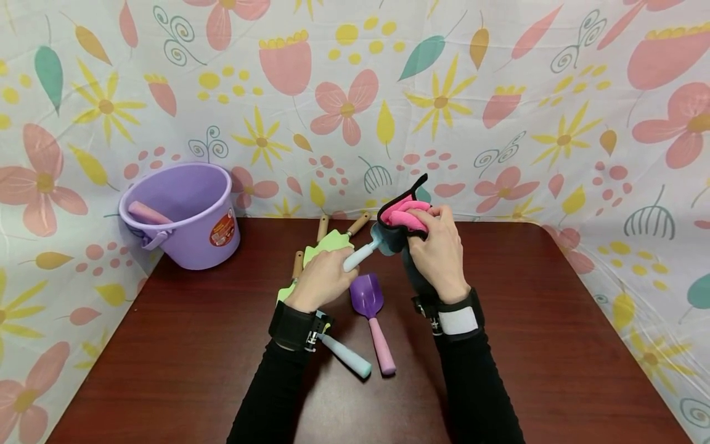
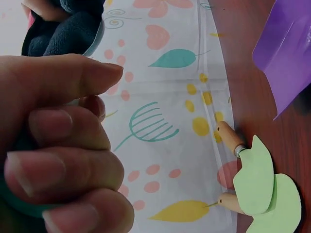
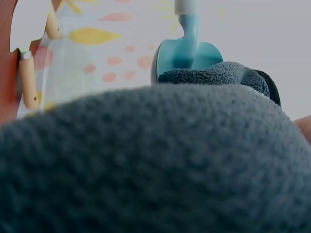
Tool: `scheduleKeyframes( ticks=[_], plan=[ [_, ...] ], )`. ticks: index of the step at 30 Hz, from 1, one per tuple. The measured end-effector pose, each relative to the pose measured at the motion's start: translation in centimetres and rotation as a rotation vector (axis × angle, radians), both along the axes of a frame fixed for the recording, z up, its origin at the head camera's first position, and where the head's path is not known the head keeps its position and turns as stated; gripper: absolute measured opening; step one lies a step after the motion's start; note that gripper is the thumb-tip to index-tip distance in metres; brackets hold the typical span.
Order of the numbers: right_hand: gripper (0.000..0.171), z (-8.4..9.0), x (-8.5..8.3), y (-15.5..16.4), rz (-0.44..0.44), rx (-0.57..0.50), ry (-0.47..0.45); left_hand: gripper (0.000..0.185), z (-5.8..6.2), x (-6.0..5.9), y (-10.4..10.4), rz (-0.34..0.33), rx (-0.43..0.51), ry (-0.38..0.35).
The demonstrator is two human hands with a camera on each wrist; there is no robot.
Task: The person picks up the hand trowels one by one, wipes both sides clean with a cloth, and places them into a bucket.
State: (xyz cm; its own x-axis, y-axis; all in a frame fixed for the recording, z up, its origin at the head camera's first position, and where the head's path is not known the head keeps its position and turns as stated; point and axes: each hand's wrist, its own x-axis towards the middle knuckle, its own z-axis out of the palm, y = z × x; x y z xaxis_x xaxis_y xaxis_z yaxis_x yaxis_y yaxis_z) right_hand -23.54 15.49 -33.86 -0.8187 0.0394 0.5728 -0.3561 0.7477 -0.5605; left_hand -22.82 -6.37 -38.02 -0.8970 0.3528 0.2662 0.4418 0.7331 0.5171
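Observation:
My left hand (image 1: 324,277) grips the pale blue handle of a small garden trowel (image 1: 359,256), its fingers curled round it in the left wrist view. The trowel's teal blade (image 3: 209,54) points up and to the right. Bunched in my right hand (image 1: 442,253) is a cloth (image 1: 400,213), pink on one side, dark grey and fluffy on the other, with black edging. It wraps partly over the blade, and a grey end hangs below my hand. In the right wrist view the grey pile fills the lower half and hides my right fingers.
Below the hands lies a purple trowel (image 1: 367,296) with a pink handle. Near it, another pale blue handle (image 1: 346,359) sticks out from under my left wrist. Several light green tools (image 1: 331,240) with wooden handles lie behind. A lilac bucket (image 1: 185,243) at left holds a pink-handled item (image 1: 148,213).

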Motion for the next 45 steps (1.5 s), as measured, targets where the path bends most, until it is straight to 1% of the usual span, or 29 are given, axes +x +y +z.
scheduleKeyframes(
  ticks=[6, 11, 15, 22, 26, 31, 35, 41, 45],
  plan=[
    [0.036, 0.0, -0.2, 0.6, -0.045, -0.019, 0.016, 0.014, 0.0, -0.1, -0.1, -0.019, 0.018, -0.019],
    [0.036, -0.1, -0.1, 0.7, -0.052, -0.003, 0.005, 0.017, 0.0, 0.0, 0.0, -0.012, 0.022, -0.049],
    [0.034, -0.2, 0.0, 0.5, -0.024, 0.05, -0.053, 0.017, -0.1, 0.0, 0.0, 0.006, 0.015, -0.056],
    [0.039, -0.2, 0.3, 0.1, 0.071, 0.138, -0.212, 0.014, -0.3, 0.1, 0.0, 0.045, -0.001, -0.07],
    [0.041, -0.3, 0.5, -0.5, 0.112, 0.172, -0.25, 0.014, -0.3, 0.1, 0.1, 0.055, 0.0, -0.061],
    [0.042, -0.1, 0.7, -1.2, 0.172, 0.216, -0.239, 0.015, -0.3, -0.1, 0.2, 0.067, 0.013, -0.043],
    [0.042, -0.1, 0.9, -1.6, 0.213, 0.226, -0.224, 0.017, -0.4, -0.2, 0.2, 0.071, 0.029, -0.04],
    [0.04, 0.1, 1.1, -1.8, 0.26, 0.204, -0.175, 0.017, -0.4, -0.3, 0.2, 0.068, 0.047, -0.028],
    [0.04, 0.2, 1.1, -1.8, 0.263, 0.157, -0.134, 0.016, -0.2, -0.1, 0.4, 0.051, 0.071, -0.057]
  ],
)
